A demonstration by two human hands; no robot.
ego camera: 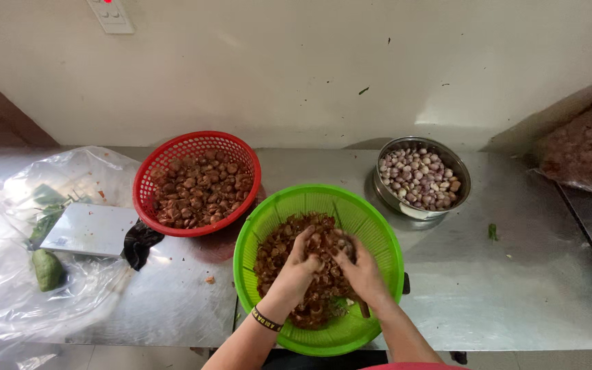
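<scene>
On the far left of the steel surface lies a crumpled clear plastic sheet with a green vegetable and a flat white slab, and next comes a red basket of brown unpeeled shallots. In front of you the green basket holds shallot skins, and over them your left hand and right hand meet, fingers curled tight around one shallot, a knife handle showing under your right wrist. Further right a metal bowl holds peeled shallots, and a filled bag sits at the edge.
</scene>
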